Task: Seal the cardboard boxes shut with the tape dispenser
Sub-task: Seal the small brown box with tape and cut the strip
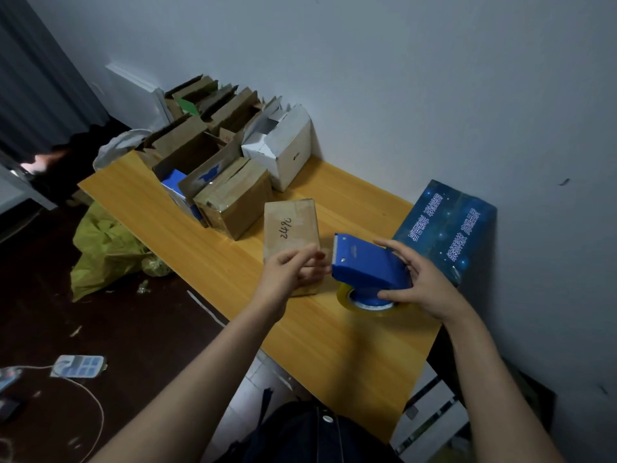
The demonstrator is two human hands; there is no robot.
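At the desk's (334, 355) near right, our right hand (425, 287) grips the tape dispenser (367, 265) round its rear, thumb on the hub. It looks like light, rigid plastic, best held clear of the toothed blade. Our left hand (288, 270), fingers pinched beside that blade above the cardboard box (289, 225), may hold tape; we cannot tell.

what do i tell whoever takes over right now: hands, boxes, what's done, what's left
Left hand: fingers pinched together by the dispenser's toothed edge, above the small box marked 2490. I cannot tell whether they hold clear tape.
Right hand: holds the blue tape dispenser beside that box, low over the table.
Done: cannot tell if any box is sealed yet.
Left: tape this box, then the open brown boxes and the white box at the far end.
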